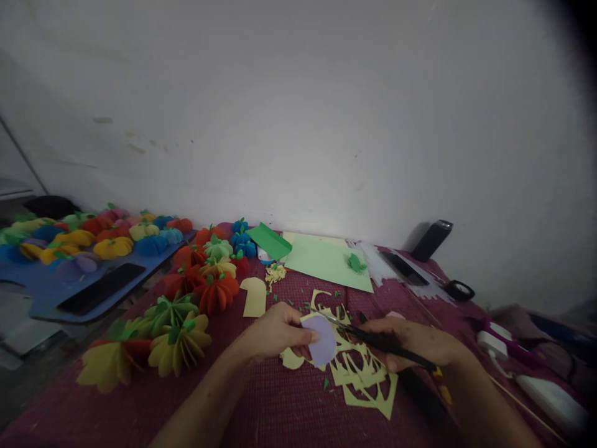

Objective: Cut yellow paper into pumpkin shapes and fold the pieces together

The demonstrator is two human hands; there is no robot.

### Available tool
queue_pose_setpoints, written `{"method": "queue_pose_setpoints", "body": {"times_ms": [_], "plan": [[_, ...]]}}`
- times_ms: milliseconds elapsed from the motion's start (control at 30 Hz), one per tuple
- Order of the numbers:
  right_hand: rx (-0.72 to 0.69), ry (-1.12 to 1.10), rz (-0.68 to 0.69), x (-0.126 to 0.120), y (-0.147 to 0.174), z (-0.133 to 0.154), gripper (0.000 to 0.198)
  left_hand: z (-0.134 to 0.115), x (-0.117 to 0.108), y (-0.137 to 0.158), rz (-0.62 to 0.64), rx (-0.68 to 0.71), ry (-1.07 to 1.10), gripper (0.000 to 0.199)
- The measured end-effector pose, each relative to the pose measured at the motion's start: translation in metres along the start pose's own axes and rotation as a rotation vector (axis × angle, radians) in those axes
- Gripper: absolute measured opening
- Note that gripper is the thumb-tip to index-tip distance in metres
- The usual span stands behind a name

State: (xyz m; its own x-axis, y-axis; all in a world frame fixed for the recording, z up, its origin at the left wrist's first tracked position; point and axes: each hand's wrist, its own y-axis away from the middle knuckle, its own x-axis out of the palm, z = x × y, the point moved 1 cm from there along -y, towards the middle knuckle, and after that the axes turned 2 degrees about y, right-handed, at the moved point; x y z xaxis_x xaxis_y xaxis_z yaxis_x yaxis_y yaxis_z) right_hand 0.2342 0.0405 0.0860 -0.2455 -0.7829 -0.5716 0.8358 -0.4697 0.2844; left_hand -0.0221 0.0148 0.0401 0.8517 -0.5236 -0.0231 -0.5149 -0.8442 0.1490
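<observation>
Between its thumb and fingers, my left hand (277, 333) pinches a round lilac paper piece (324, 341), with pale yellow paper showing behind its upper edge. My right hand (415, 341) grips scissors (382, 342) with black handles. Their metal blades point left and reach the top edge of the held paper; whether they are parted is too blurred to tell. Under and beside the hands lie pale yellow paper offcuts (368, 373) with curved holes. A yellow arch-shaped paper piece (255, 297) rests left of them. Tiny green scraps are scattered around.
Several colourful paper pumpkins (217, 292) crowd the left of the maroon cloth, and more sit on a blue side table (153, 264) beside a dark phone (102, 288). Light green sheets (321, 261) lie near the wall. At right are a black upright object (433, 239) and a white charger (492, 344).
</observation>
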Motion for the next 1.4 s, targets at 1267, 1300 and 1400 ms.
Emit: {"method": "queue_pose_setpoints", "body": {"times_ms": [1267, 1300, 1400], "plan": [[0.066, -0.150, 0.186, -0.011, -0.003, 0.023, 0.049, -0.001, 0.005, 0.003, 0.062, -0.053, -0.046, 0.030], [0.071, -0.153, 0.189, -0.011, -0.003, 0.023, 0.049, -0.002, 0.005, 0.003, 0.061, -0.055, -0.050, 0.030], [0.081, -0.151, 0.190, -0.013, -0.001, 0.024, 0.049, -0.003, 0.006, 0.003, 0.065, -0.057, -0.062, 0.030]]}}
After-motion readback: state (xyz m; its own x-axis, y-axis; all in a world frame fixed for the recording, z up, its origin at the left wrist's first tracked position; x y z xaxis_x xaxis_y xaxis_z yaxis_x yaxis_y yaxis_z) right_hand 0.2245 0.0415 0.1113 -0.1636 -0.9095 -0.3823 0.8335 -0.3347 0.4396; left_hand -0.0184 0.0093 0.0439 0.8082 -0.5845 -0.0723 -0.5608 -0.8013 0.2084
